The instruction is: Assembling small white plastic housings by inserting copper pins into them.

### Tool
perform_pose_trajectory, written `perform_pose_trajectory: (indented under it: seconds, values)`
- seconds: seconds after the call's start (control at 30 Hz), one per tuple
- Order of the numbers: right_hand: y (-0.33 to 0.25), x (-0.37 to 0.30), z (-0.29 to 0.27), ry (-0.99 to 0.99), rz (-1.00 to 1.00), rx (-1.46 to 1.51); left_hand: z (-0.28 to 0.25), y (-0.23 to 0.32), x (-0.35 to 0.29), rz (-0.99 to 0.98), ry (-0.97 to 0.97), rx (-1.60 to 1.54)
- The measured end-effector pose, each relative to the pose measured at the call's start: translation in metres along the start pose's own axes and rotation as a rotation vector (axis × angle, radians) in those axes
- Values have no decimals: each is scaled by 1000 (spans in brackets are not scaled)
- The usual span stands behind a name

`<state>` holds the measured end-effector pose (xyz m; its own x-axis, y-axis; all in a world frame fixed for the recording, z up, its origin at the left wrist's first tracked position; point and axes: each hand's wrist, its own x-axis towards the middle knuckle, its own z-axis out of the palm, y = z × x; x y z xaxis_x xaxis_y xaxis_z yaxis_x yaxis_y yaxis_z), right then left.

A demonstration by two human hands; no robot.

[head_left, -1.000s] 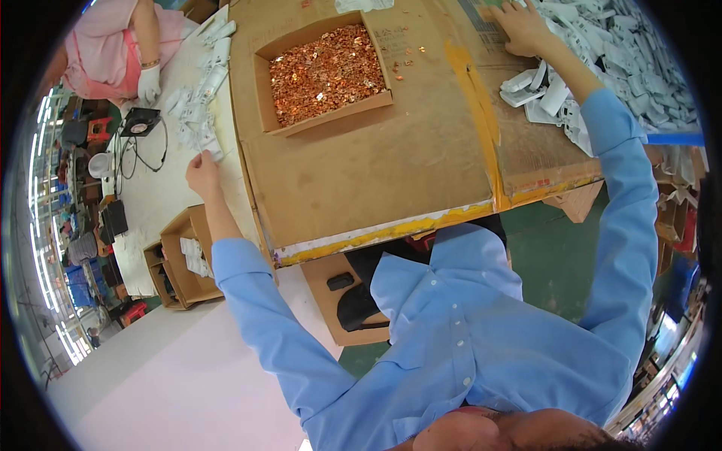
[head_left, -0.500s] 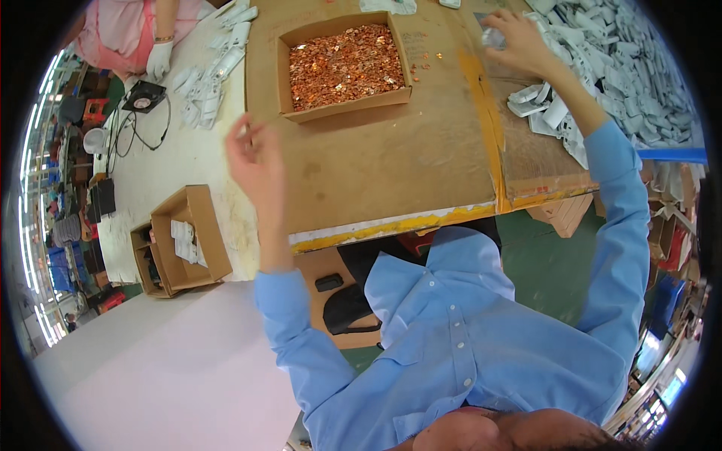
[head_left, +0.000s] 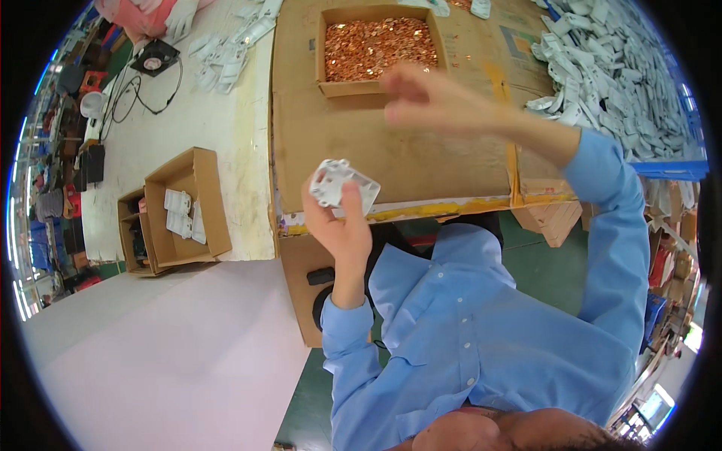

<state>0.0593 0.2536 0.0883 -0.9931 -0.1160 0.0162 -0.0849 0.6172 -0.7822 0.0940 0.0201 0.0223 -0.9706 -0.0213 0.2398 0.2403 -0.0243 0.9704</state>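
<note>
My left hand [head_left: 342, 229] grips a white plastic housing [head_left: 348, 189] near the front edge of the table, thumb pressed on its inner face. The housing has a ringed cut-out and small lugs along its rim. Blurred by motion, my right hand [head_left: 417, 98] hangs over the near right corner of a cardboard tray [head_left: 353, 89]. Small copper-coloured metal pieces [head_left: 372, 49] fill that tray. Whether the right fingers hold anything does not show.
A heap of white plastic housings [head_left: 617, 83] lies at the right behind a blue edge [head_left: 669, 170]. At the left stand an open cardboard box [head_left: 210, 199] with white parts and a black fan-like device [head_left: 156, 57] with a cable. A co-worker's gloved hand [head_left: 180, 19] is beyond.
My left hand has moved right and nearer to me and now holds a white housing. My right hand has left the heap's side and swung left to the tray of copper-coloured pieces.
</note>
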Motion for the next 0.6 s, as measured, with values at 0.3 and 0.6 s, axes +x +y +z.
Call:
perform_pose_trajectory:
  seconds: [0.3, 0.6]
  values:
    - [86, 143, -41, 70, -188, -774, -16, 2, -24, -556, -122, -546]
    - [123, 179, -21, 34, -200, -1012, -16, -6, -38, -872, -267, -874]
